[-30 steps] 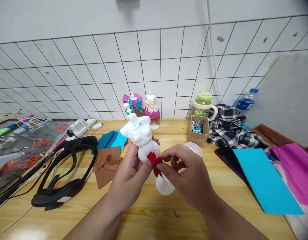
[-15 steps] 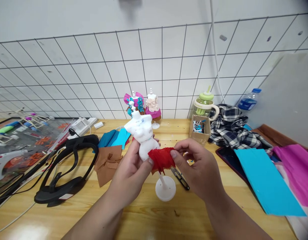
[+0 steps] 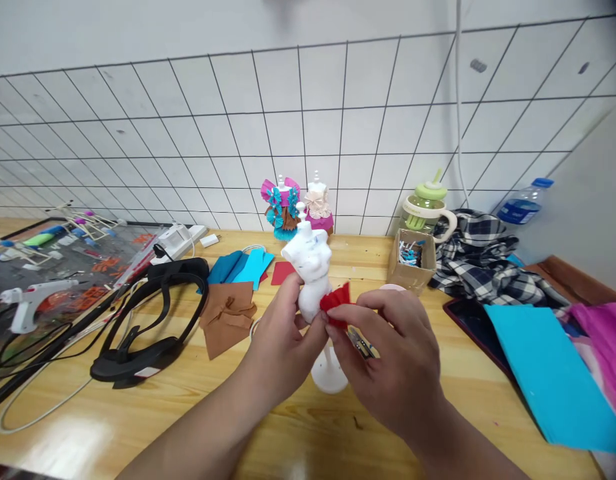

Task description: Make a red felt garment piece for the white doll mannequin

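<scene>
My left hand [image 3: 288, 333] is closed around the hip of a small white mannequin [image 3: 312, 267], which leans slightly with its round base [image 3: 330, 375] just above or on the table. A gathered piece of red crepe paper [image 3: 338, 301] lies against the mannequin's right-hand hip. My right hand [image 3: 388, 353] pinches the lower edge of that paper between thumb and fingers, close to my left thumb. Part of the paper is hidden behind the right fingers. Behind that hand, a pair of black-handled snips [image 3: 362, 343] shows in part.
Two dressed mannequins [image 3: 282, 200] stand by the tiled wall. Brown paper [image 3: 228, 320], blue paper [image 3: 238, 268] and a black headset strap [image 3: 148, 333] lie left, beside a glue gun [image 3: 31, 303]. A cardboard box [image 3: 413, 263], a green-lidded jug [image 3: 424, 210] and turquoise paper [image 3: 553, 373] are right.
The right hand has moved left and inward, from the red paper's outer end to its lower edge near the left thumb. The paper is now bunched, and the mannequin stands more upright.
</scene>
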Demonstrator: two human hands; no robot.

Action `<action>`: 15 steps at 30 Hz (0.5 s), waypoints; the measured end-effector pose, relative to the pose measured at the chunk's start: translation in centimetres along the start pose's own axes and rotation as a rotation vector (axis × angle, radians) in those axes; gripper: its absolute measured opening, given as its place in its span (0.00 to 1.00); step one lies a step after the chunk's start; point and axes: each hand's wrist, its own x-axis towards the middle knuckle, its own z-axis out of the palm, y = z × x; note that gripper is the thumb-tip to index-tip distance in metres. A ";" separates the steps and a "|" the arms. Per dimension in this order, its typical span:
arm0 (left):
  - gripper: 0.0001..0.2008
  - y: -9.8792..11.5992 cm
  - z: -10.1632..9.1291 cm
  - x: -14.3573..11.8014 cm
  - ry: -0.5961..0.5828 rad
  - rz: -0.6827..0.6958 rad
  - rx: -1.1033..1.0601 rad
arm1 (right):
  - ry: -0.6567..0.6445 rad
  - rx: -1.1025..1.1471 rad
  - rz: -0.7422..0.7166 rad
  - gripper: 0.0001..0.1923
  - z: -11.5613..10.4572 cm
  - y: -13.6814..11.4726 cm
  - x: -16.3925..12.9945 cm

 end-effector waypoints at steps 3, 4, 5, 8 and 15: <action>0.15 0.2 0.3 0.0 0.025 0.021 0.054 | -0.017 -0.096 -0.020 0.04 0.4 0.5 -0.2; 0.16 0.3 0.3 0.0 0.025 0.019 0.071 | -0.020 -0.110 -0.021 0.03 0.5 0.7 -0.2; 0.17 0.2 0.3 0.0 0.023 0.019 0.083 | -0.025 -0.121 -0.022 0.03 0.5 0.8 -0.2; 0.17 0.0 0.3 -0.1 0.016 0.042 0.113 | -0.056 -0.141 -0.037 0.02 0.3 1.0 -0.1; 0.15 -0.2 0.6 0.0 -0.009 0.095 0.239 | -0.131 -0.096 0.026 0.04 0.2 1.0 0.1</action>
